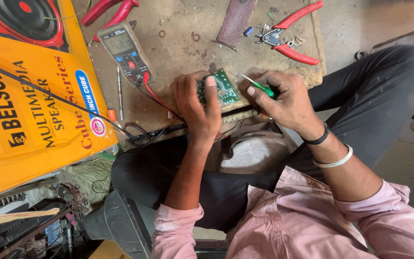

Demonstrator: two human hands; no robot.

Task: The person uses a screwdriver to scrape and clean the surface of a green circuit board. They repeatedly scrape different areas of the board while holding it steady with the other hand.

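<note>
L hand [198,108] grips green circuit board [222,87]; R hand [283,98] pinches green screwdriver [259,87], tip probably at board edge; next needs steady aim.

We only get one view: head cam looking straight down, pretty close, over our hands [245,103] and lap onto the low bench [183,33].

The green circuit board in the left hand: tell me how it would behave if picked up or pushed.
The green circuit board looks like a thin flat panel, so probably stiff and light. The left hand steadies it with a few fingers, which suggests little weight. Attached wires would likely drag and resist a push.
</note>
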